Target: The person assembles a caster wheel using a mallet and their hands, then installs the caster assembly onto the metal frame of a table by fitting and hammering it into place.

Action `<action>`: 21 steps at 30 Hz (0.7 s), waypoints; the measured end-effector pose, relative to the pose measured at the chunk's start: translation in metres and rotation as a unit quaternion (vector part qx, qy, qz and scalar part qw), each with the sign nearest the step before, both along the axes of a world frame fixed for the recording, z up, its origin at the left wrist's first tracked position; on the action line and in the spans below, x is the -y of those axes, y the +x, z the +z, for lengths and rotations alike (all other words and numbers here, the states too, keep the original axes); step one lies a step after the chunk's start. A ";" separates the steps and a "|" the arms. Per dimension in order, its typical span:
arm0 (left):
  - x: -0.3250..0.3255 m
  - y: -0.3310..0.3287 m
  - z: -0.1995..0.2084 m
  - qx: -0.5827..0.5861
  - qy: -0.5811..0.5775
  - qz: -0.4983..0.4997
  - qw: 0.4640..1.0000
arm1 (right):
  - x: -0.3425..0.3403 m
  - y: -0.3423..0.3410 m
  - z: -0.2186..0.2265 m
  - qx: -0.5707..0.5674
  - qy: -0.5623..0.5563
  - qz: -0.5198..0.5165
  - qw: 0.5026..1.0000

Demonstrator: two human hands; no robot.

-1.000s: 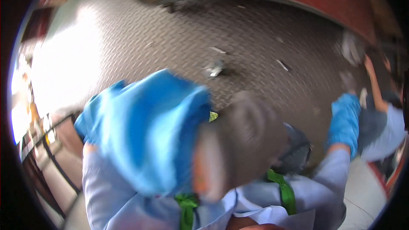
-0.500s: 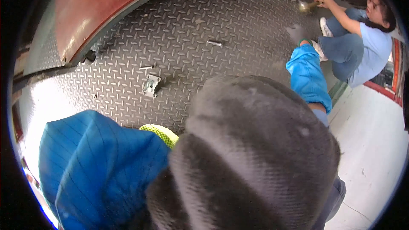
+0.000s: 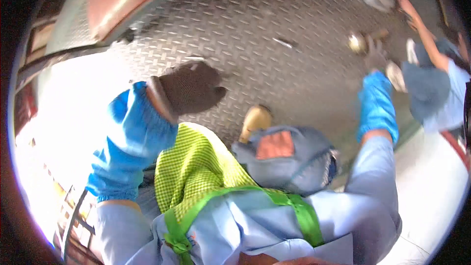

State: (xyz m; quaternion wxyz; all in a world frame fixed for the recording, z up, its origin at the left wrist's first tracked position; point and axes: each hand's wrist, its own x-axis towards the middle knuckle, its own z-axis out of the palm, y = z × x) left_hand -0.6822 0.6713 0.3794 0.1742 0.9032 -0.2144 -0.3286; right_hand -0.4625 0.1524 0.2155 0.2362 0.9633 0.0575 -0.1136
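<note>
Your right hand (image 3: 376, 59) could bump the round metal piece (image 3: 357, 43), rolling it away; whether its fingers, or your left hand's (image 3: 190, 88), are together, I cannot tell.

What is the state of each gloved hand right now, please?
Dark-grey fabric-gloved left hand: nothing visibly held; palm hidden, so open or closed cannot be told.
Grey fabric-gloved right hand: blurred, beside a shiny, gold-coloured round object; grip cannot be told.
</note>
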 end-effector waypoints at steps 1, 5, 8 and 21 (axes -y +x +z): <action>-0.030 -0.008 -0.047 -0.030 0.014 0.004 0.999 | 0.001 0.001 0.010 -0.015 0.001 0.001 1.000; -0.229 -0.118 -0.169 -0.316 -0.061 0.380 0.867 | -0.043 0.022 -0.016 -0.038 -0.077 -0.009 0.996; -0.273 -0.146 -0.172 -0.172 -0.135 0.760 0.612 | -0.033 0.026 -0.003 -0.102 -0.087 0.009 0.991; -0.281 -0.035 -0.261 0.151 -0.280 0.726 0.610 | -0.227 -0.024 0.033 -0.319 0.428 0.051 0.844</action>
